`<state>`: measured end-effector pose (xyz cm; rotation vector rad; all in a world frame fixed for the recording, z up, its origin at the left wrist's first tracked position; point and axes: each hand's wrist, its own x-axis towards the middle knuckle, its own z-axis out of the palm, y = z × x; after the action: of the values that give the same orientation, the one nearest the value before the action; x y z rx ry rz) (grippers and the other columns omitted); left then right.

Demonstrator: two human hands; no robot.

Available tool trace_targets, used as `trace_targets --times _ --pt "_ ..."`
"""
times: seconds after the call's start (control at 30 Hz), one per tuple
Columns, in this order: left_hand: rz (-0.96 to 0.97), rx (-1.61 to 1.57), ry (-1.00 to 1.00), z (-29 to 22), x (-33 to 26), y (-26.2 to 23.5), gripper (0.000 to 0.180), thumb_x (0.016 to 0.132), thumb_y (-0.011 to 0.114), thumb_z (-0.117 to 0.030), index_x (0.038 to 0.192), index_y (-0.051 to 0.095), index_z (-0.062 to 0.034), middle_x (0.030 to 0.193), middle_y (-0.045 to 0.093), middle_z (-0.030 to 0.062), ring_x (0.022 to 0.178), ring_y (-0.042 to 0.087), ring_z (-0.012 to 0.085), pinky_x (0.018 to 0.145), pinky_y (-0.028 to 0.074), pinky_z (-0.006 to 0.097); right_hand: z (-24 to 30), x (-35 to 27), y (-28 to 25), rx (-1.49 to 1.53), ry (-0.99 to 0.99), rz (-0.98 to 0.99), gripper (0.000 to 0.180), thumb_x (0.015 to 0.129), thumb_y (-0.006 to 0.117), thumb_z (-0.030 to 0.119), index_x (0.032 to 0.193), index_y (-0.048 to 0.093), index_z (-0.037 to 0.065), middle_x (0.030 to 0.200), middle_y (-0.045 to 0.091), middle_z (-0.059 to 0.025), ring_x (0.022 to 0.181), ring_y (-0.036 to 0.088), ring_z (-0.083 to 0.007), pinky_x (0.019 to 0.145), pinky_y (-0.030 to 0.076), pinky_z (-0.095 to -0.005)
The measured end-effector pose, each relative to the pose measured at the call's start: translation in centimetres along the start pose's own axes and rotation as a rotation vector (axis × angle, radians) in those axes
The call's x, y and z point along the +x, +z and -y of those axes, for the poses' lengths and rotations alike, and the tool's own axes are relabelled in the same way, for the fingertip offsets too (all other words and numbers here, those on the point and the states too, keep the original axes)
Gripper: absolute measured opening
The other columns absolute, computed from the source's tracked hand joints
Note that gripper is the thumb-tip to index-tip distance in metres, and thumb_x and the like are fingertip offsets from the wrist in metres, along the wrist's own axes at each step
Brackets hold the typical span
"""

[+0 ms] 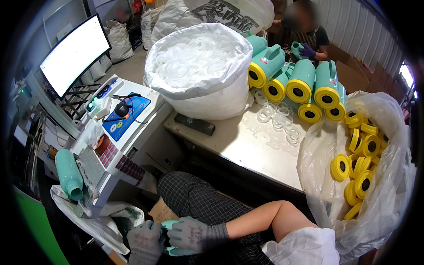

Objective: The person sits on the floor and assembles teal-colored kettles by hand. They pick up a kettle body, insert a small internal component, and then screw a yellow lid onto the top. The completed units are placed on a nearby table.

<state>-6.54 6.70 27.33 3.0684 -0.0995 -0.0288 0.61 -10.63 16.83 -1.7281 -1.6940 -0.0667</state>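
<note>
Steel worktable (247, 145), sacks, cluttered workshop, monitor (75, 53) left

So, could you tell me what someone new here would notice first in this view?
Probably the big white sack heaped with clear plastic rings at the middle of the metal table, and the teal flasks with yellow ends stacked to its right. Next, the clear bag of yellow caps at the right edge. At the bottom, the gloved left hand and right hand grip a teal piece.

L hand (145, 240) + R hand (189, 234) – gripping teal part (170, 226) | lap – by table (247, 145)
</note>
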Motion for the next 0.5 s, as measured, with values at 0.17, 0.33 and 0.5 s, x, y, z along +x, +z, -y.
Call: trace_targets --times 0.17,0.33,0.5 --pt "-0.182 -0.270 0.038 1.9 1.2 2.2 0.045 0.081 0.079 -0.019 0.123 0.068 -0.0089 0.100 0.073 0.0125 0.089 0.072 0.0298 0.074 0.056 0.042 -0.9 -0.2 -3.0 0.051 0.092 -0.003 0.025 0.087 0.073 0.036 0.096 0.069 0.013 0.107 0.067 -0.0066 0.099 0.066 -0.0234 0.081 0.051 -0.0376" --pt "-0.247 -0.669 -0.230 1.4 -1.1 11.9 0.060 0.091 0.075 -0.029 0.140 0.053 -0.0019 0.124 0.064 0.0186 0.106 0.065 0.0307 0.096 0.052 0.040 -3.6 -9.0 -5.4 0.036 0.136 -0.179 0.048 0.075 0.089 0.037 0.110 0.068 0.010 0.115 0.068 -0.0098 0.100 0.068 -0.0229 0.077 0.054 -0.0377" --pt "-0.584 -0.754 -0.096 -3.5 -1.2 14.5 0.075 0.087 0.082 -0.034 0.143 0.047 0.0022 0.127 0.065 0.0203 0.106 0.068 0.0340 0.091 0.054 0.045 0.1 -10.1 -8.5 0.340 0.752 -0.151 0.110 0.067 0.095 0.037 0.154 0.037 0.001 0.133 0.062 -0.0239 0.124 0.064 -0.0345 0.099 0.056 -0.0436"
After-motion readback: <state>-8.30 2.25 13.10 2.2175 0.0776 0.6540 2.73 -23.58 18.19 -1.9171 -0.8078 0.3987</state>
